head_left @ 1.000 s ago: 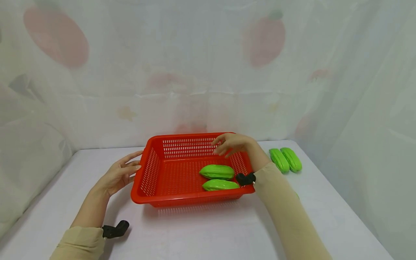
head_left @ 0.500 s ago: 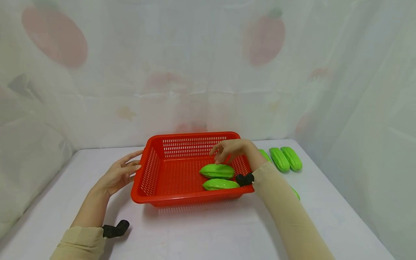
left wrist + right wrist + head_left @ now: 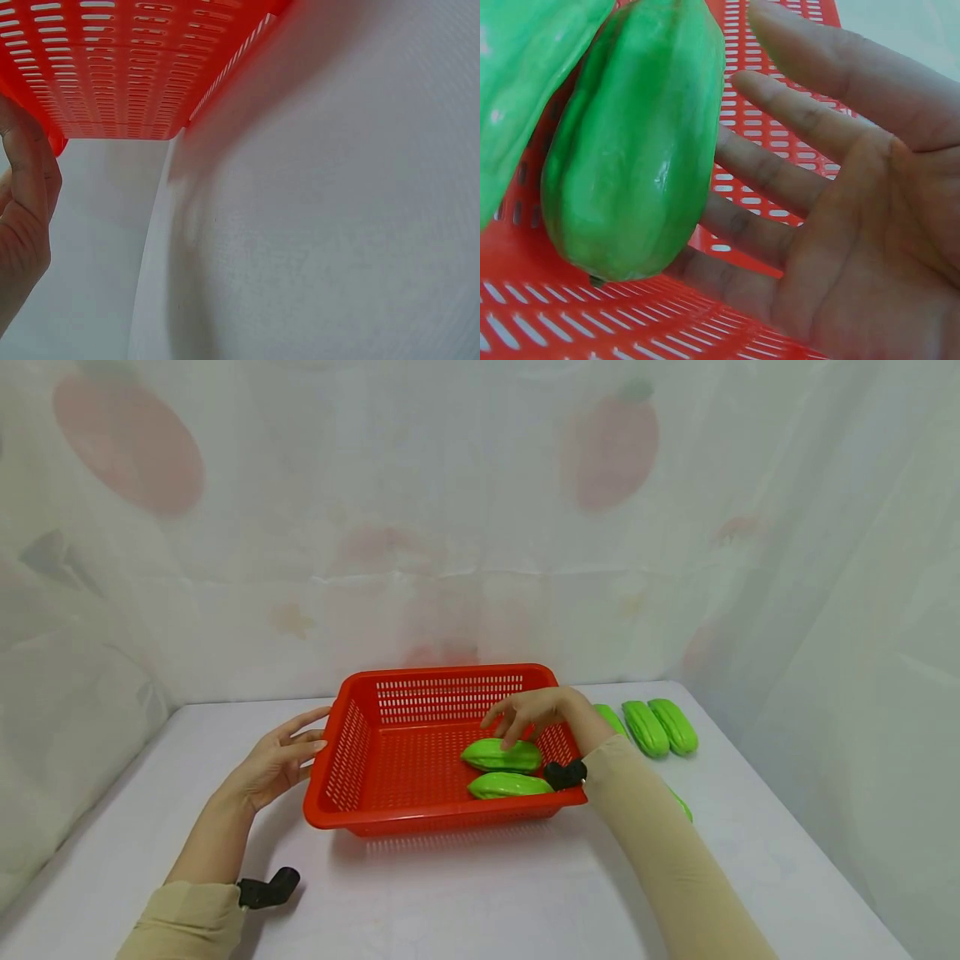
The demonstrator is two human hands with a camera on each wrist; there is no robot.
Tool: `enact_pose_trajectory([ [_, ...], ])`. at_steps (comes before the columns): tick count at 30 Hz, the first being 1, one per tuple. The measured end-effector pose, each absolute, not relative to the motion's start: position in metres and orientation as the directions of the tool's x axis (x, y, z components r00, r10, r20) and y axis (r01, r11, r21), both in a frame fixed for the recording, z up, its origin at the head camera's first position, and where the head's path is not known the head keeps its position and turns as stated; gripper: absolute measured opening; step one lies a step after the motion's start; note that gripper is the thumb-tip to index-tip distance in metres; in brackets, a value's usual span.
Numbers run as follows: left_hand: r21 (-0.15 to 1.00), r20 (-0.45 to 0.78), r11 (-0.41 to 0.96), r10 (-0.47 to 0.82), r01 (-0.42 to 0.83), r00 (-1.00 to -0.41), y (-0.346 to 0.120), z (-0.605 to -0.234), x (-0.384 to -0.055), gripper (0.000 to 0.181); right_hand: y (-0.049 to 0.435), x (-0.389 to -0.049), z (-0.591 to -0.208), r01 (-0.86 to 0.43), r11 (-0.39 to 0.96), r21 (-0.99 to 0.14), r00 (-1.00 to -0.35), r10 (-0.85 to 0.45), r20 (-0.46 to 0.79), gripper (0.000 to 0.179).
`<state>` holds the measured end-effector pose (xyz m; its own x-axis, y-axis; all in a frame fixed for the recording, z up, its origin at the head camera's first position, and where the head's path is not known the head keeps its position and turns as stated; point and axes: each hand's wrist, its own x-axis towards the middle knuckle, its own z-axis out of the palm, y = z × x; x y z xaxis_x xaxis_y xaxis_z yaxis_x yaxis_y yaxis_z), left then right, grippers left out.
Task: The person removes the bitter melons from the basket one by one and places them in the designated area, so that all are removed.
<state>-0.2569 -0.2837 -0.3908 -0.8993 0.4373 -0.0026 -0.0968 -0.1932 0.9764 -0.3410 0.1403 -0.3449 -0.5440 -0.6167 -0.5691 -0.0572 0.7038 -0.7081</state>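
We take the red basket (image 3: 420,768) as the middle of a clock face, with twelve at the far side of the white table (image 3: 427,902). The left hand (image 3: 276,763) is at nine o'clock, touching the basket's side by the rim; its fingers lie fairly straight and loose, and we see them along the outside of the wall rather than wrapped round it. In the left wrist view the slotted red wall fills the top, with part of that hand at its edge.

The right hand (image 3: 531,711) is between two and three o'clock, inside the basket's outline, above its right part. Its fingers are released: in the right wrist view we see them long and parted beside the far vegetable (image 3: 497,756), with several tips hidden behind it. We cannot tell whether they touch it. That green, ribbed vegetable lies in the basket at three o'clock, and the near vegetable (image 3: 508,786) lies just beside it at four, both on their sides.

Outside the basket, between two and three o'clock, we see a pair of vegetables (image 3: 646,729) lying side by side on the table, and a partly covered vegetable (image 3: 610,718) just left of them, behind the right arm. Between three and four, only the edge of another vegetable (image 3: 683,807) shows past the beige sleeve (image 3: 660,835)
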Motion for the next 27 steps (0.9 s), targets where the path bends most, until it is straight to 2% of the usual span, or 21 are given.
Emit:
enact_pose_trajectory([
  [17, 0.975, -0.002, -0.199, 0.435, -0.098, -0.900, -0.2835, -0.3913, -0.2561, 0.054, 0.1394, -0.3359, -0.3464, -0.111, 0.725, -0.680, -0.517, -0.626, -0.584, 0.064],
  [27, 0.977, -0.012, -0.188, 0.431, -0.103, -0.902, -0.2830, -0.3901, -0.2564, 0.055, 0.1390, -0.3343, -0.3487, -0.074, 0.730, -0.679, -0.522, -0.609, -0.597, 0.062],
])
